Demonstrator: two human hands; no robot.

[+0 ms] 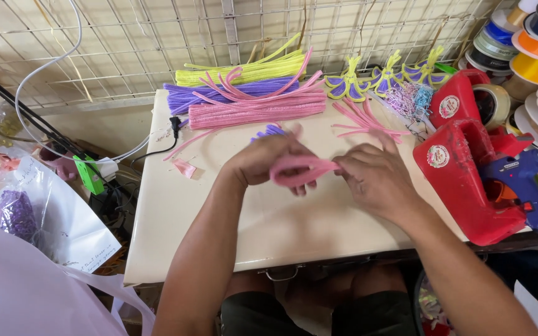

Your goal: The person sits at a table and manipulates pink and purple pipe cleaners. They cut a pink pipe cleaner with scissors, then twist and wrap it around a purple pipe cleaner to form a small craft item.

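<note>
Two hands [322, 168] around pink pipe cleaner [300, 169]

Soft, even daylight is falling across the cream surface [207, 211] as I am watching from the head camera, leaving it bright but free of hard glare. Faint shadows are pooling under both hands, where the fingers [300, 186] are smearing slightly with motion blur. The wire grid [157, 43] behind is bowing at the edges from wide-angle distortion. Below the surface's front edge, the picture is sinking into deep shade.
</note>
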